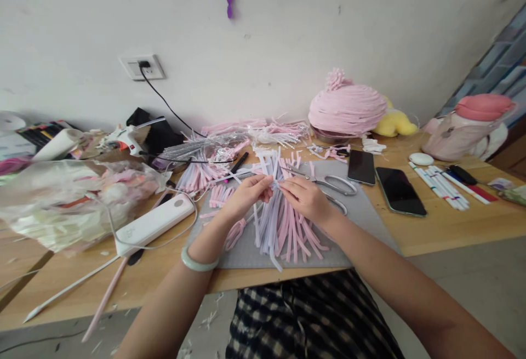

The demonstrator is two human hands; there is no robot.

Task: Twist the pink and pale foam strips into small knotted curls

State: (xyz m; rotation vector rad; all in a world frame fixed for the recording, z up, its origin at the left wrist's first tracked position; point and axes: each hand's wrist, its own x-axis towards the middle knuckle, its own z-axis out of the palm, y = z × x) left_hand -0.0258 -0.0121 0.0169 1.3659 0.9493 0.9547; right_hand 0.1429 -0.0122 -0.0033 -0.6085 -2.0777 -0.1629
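Observation:
My left hand and my right hand meet over the middle of the grey cutting mat, fingertips closed in a pinch. Between them is a small piece of pale lavender pipe cleaner, partly hidden by the fingers. Beneath the hands lie many lavender pipe cleaners and pink pipe cleaners, spread side by side. Metal scissors rest open just beyond my right hand. Short bent pink pieces lie under my left wrist.
Two phones and several markers lie to the right. A large pink pipe-cleaner dome stands at the back. On the left are a white power strip with cords, a plastic bag and a glue gun.

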